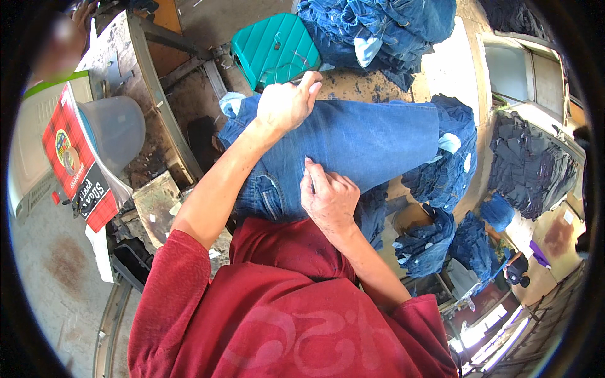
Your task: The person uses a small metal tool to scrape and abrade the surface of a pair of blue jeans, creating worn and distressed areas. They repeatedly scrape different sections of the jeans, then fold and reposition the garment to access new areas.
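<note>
Left hand (287,104) lies open, pressing the jeans (353,145) flat on the tabletop (362,85), while right hand (328,198) pinches the denim, apparently to hold it taut.

A pair of jeans (353,142) lies across the bench (365,85) before the person, with the left hand (287,104) on its far edge and the right hand (328,198) on its near edge. Behind it sit a cushioned seat (274,47) and a pile of jeans (384,28), and more folded stacks (441,170) lie to the right. A plastic tub (116,129) stands well apart at the left.
</note>
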A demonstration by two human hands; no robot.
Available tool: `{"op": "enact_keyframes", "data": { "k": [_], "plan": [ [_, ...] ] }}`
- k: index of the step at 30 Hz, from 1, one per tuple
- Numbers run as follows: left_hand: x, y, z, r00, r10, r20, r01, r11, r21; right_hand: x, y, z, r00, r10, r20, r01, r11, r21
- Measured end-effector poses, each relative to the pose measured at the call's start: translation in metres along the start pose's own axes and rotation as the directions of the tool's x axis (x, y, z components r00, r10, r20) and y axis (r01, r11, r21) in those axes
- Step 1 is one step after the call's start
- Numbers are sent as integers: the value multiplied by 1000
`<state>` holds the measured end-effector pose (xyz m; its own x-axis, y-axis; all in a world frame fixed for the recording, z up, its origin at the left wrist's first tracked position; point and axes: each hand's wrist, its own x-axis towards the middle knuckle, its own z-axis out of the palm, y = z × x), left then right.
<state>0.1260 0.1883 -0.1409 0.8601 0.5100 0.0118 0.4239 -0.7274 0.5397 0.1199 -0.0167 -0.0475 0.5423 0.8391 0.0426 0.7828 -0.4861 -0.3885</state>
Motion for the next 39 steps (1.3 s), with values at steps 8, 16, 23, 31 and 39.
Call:
{"op": "enact_keyframes", "data": {
  "k": [8,16,23,31,39],
  "plan": [
    [-2,-1,2,1000,-6,-10,6,1000,-14,-41,-1,-28,993,35,115,-38,999,26],
    [-1,2,0,1000,-21,-7,21,1000,22,-11,7,1,996,69,-50,-61,988,144],
    [-2,1,1,999,24,-41,-23,1000,8,-7,2,-6,999,18,47,-19,999,26],
    [-2,-1,3,999,23,-38,-23,1000,-11,-53,5,-22,993,56,104,-61,997,43],
    [-3,2,2,999,-12,-42,13,1000,11,-19,9,-14,994,108,-10,-104,975,195]
  ]
}}
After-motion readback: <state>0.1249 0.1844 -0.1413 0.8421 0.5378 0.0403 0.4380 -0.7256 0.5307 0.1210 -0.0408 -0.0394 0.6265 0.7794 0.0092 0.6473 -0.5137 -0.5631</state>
